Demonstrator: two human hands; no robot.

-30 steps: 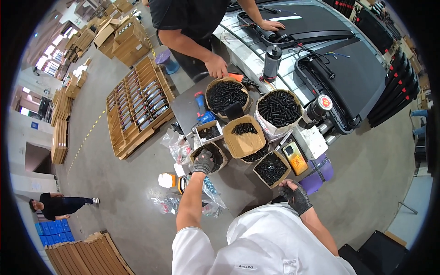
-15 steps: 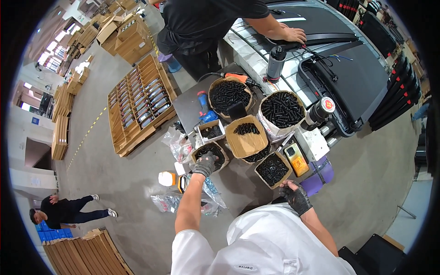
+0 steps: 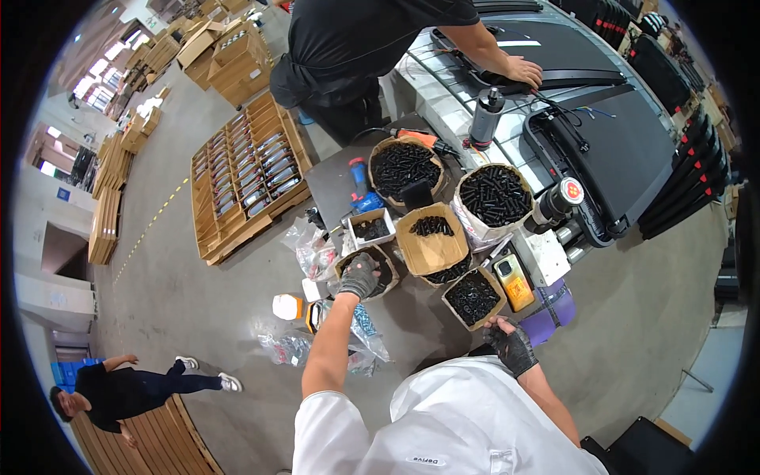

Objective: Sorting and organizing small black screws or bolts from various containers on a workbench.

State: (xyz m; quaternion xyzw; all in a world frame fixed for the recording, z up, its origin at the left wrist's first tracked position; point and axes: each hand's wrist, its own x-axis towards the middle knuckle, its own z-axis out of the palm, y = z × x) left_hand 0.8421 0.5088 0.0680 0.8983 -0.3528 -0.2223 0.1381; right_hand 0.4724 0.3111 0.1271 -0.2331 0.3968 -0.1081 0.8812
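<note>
My left hand (image 3: 360,277), in a grey fingerless glove, reaches down into a cardboard box (image 3: 391,286) of small black parts. Its fingertips are hidden among the parts. Beside the near corner of another carton, filled with small black ring-like pieces (image 3: 473,298), is my right hand (image 3: 511,345) in a dark fingerless glove. Its thumb and fingers are drawn together, and whatever they hold is too small to make out. Between the two hands stands an open cardboard tray (image 3: 427,252) with black cylindrical parts (image 3: 432,226) at its far end.
Bigger containers of black cylinders (image 3: 495,195) stand behind. A phone (image 3: 514,282), a purple case (image 3: 549,317) and plastic bags (image 3: 305,252) lie around the table. A co-worker (image 3: 348,55) leans over a black panel (image 3: 609,127). Another person (image 3: 119,388) walks at left.
My left hand has shifted slightly within the box, its back now more spread over the parts. My right hand stays by the carton. The walking person at left has moved nearer.
</note>
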